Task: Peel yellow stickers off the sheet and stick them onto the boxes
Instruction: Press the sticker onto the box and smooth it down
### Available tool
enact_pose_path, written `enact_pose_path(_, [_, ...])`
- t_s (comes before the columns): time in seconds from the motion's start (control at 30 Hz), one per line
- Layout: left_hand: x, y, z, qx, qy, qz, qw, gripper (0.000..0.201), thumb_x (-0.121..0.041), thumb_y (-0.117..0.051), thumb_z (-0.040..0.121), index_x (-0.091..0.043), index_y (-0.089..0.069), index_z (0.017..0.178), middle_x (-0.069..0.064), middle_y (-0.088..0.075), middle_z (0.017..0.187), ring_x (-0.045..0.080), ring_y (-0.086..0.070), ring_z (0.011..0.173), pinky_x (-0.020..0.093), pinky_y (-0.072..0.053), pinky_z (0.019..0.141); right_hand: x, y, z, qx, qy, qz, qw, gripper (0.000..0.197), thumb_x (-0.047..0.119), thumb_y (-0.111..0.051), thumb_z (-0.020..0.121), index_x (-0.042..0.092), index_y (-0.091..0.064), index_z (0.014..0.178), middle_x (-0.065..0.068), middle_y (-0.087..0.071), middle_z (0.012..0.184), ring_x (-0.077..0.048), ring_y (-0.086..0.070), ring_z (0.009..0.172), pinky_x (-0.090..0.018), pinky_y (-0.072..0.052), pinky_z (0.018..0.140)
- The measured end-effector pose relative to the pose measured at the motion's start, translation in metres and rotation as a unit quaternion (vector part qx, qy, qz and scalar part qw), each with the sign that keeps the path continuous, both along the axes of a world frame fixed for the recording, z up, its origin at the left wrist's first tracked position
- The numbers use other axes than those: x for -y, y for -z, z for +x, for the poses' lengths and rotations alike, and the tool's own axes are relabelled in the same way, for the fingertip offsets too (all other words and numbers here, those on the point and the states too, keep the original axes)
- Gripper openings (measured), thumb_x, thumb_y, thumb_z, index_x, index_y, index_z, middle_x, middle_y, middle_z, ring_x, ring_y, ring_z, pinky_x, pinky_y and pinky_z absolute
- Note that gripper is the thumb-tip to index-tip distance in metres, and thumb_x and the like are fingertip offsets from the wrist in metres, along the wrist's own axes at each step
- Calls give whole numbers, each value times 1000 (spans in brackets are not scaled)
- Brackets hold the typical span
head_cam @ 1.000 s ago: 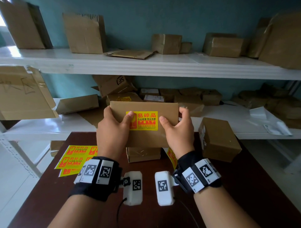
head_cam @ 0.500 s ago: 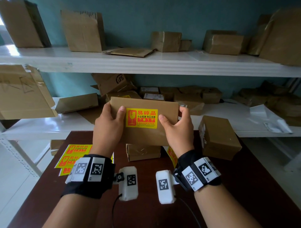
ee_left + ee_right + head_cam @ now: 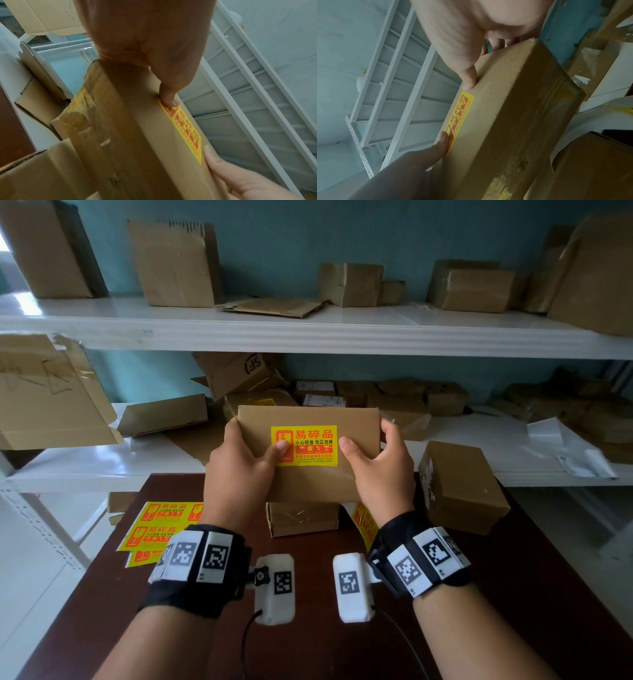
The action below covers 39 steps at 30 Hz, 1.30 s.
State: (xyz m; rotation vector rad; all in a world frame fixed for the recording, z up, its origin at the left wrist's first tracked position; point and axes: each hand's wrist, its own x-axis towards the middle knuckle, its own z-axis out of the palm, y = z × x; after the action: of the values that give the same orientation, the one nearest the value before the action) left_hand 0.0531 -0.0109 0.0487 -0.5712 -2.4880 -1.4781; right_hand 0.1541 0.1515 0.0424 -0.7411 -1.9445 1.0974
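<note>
The head camera looks forward and down from above both wrists, taking in the dark tabletop low in the frame and the white shelves across the top. Each wrist camera sits very close, looking along its hand at the box edge-on. All three views share the yellow sticker.

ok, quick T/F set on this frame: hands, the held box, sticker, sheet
1. Both hands hold the cardboard box off the table. True.
2. The left thumb presses the yellow sticker. True.
3. The right thumb lies on the sticker's middle. False: it sits just beyond its right edge.
4. The sticker sheet lies on the upper shelf. False: it is on the brown table, left side.
5. The held box is unlabelled. False: the sticker is on its face.
</note>
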Motion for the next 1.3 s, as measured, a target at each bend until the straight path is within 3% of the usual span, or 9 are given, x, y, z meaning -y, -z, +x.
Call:
enact_pose_path(0.2, [-1, 3, -1, -6, -2, -2, 1000, 57, -44, -60, 95, -22, -40, 144, 12, -65, 125, 34, -60, 114, 42, -51, 88, -3, -2, 3, 16, 7, 30, 999, 65, 57, -66, 87, 31, -46, 142, 9, -64, 125, -13, -63, 109, -44, -57, 88])
enact_pose_path(0.3, [-2, 2, -2, -28, 4, -16, 999, 50, -43, -48, 101, -23, -42, 146, 12, -66, 126, 35, -59, 116, 35, -43, 82, -7, -4, 6, 20, 14, 42, 999, 67, 59, -64, 88, 31, -43, 145, 9, -64, 126, -13, -63, 109, -43, -57, 87])
enact_pose_path(0.37, [-2, 2, -1, -31, 22, -4, 999, 61, -52, -51, 96, -25, -38, 150, 7, -65, 130, 28, -60, 118, 33, -47, 86, -9, -5, 8, 7, 17, 27, 999, 70, 57, -65, 88, 33, -36, 147, 10, -63, 128, -13, -63, 109, -43, -57, 87])
enact_pose_path(0.47, [-5, 2, 6, -17, 40, 13, 999, 96, -69, -66, 76, -30, -26, 154, 1, -60, 137, 19, -60, 119, 42, -54, 95, -9, -5, 8, -11, 17, 8, 1000, 68, 54, -66, 88, 33, -35, 145, 10, -63, 126, -13, -63, 107, -44, -58, 87])
enact_pose_path(0.53, [-6, 3, 9, -14, 32, 16, 999, 98, -63, -76, 72, -29, -30, 152, -1, -61, 135, 16, -61, 114, 40, -55, 93, -9, -5, 7, -12, 8, 0, 1000, 66, 55, -67, 88, 32, -39, 143, 9, -63, 124, -13, -64, 106, -45, -58, 87])
enact_pose_path(0.67, [-6, 4, 6, -9, 22, 46, 999, 76, -50, -78, 78, -24, -45, 141, -1, -67, 122, 16, -64, 106, 43, -57, 89, -9, -3, 6, -20, -31, -10, 999, 70, 57, -68, 85, 31, -41, 144, 10, -64, 126, -10, -63, 109, -42, -58, 90])
enact_pose_path(0.9, [-5, 4, 2, 4, 17, 37, 999, 62, -36, -72, 87, -20, -45, 141, 4, -65, 124, 24, -62, 111, 48, -54, 92, -8, 3, 3, -15, -79, -23, 996, 102, 77, -62, 67, 31, -30, 153, 10, -60, 133, -9, -61, 116, -42, -55, 98])
enact_pose_path(1.13, [-2, -1, 0, 23, 47, 18, 998, 65, -28, -70, 90, -20, -39, 147, 5, -60, 131, 23, -57, 118, 42, -51, 96, -9, 3, 5, 5, -89, -39, 995, 97, 54, -73, 84, 28, -16, 159, 5, -48, 148, -4, -48, 117, -28, -45, 99])
enact_pose_path(1.3, [3, -1, -3, 32, 110, 18, 993, 71, -22, -72, 88, -28, -37, 149, -2, -59, 131, 15, -57, 117, 45, -52, 99, -12, 4, 4, -5, -75, -33, 997, 98, 55, -74, 82, 30, -18, 158, 5, -49, 148, -12, -54, 126, -42, -49, 106])
